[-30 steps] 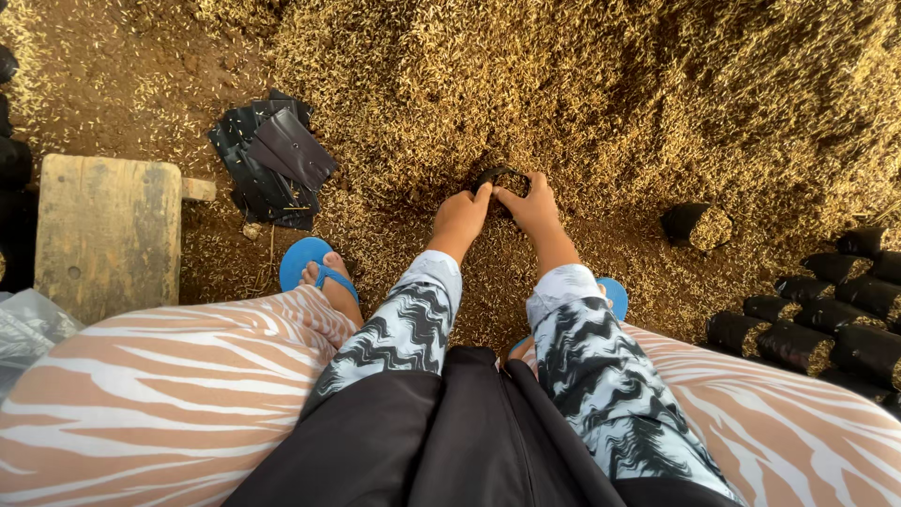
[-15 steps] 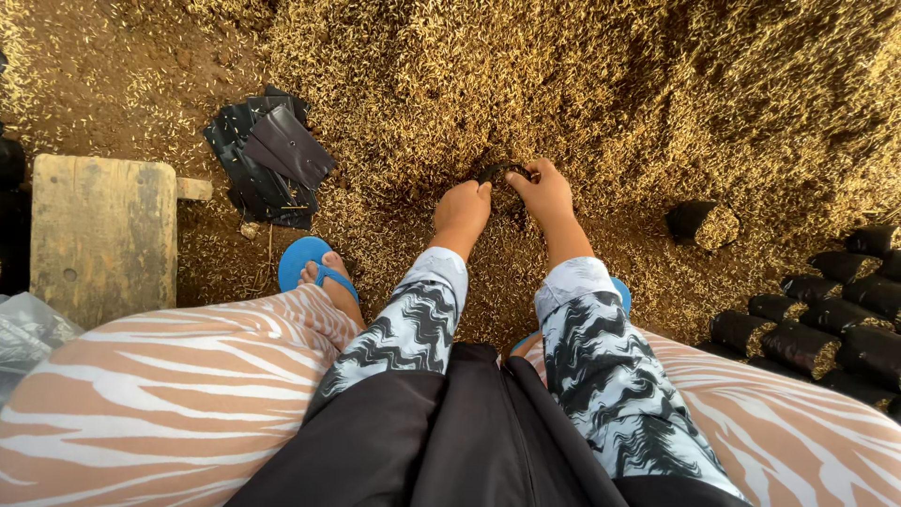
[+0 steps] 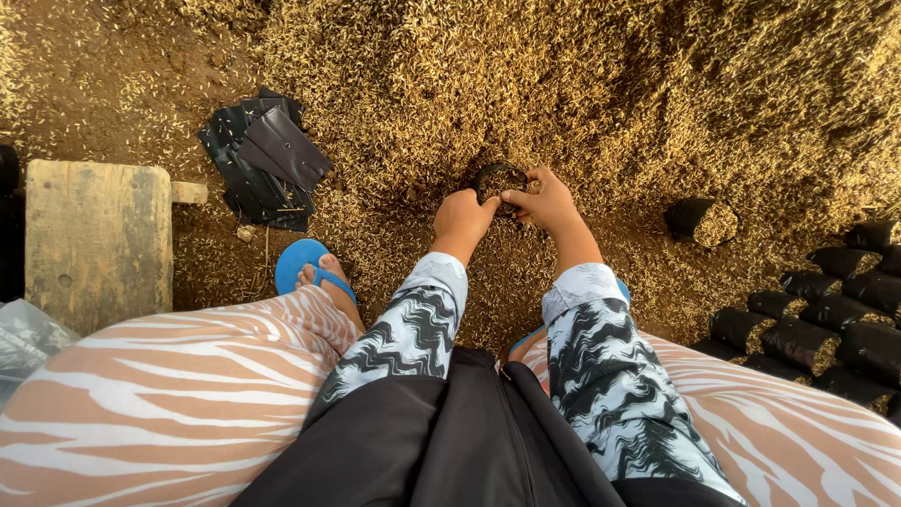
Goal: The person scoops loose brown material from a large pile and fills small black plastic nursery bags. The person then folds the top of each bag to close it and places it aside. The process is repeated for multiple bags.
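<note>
The small black bag (image 3: 497, 178) sits mouth-up in the husk pile (image 3: 526, 84), just beyond the person's knees, sunk in a shallow hollow so that mostly its round dark rim shows. Its long axis looks close to upright, leaning a little toward the far side, with the opening facing up and toward the camera. The left hand (image 3: 462, 216) is curled nearly closed, gripping the near-left part of the rim; the right hand (image 3: 544, 199) pinches the right part of the rim between thumb and fingers, the other fingers bent loosely. This looks like the filling step, with the mouth held wide against the husks; the next move would seem to call for keeping the rim stretched open and the bag steady while loose husks go in. To the right lies one filled bag (image 3: 702, 222) on its side, and further right a row of filled bags (image 3: 817, 329) lies stacked. On the left, a bundle of empty bags (image 3: 267, 155) lies flat near a wooden block (image 3: 99, 239), with a blue sandal (image 3: 300, 265) close by.
</note>
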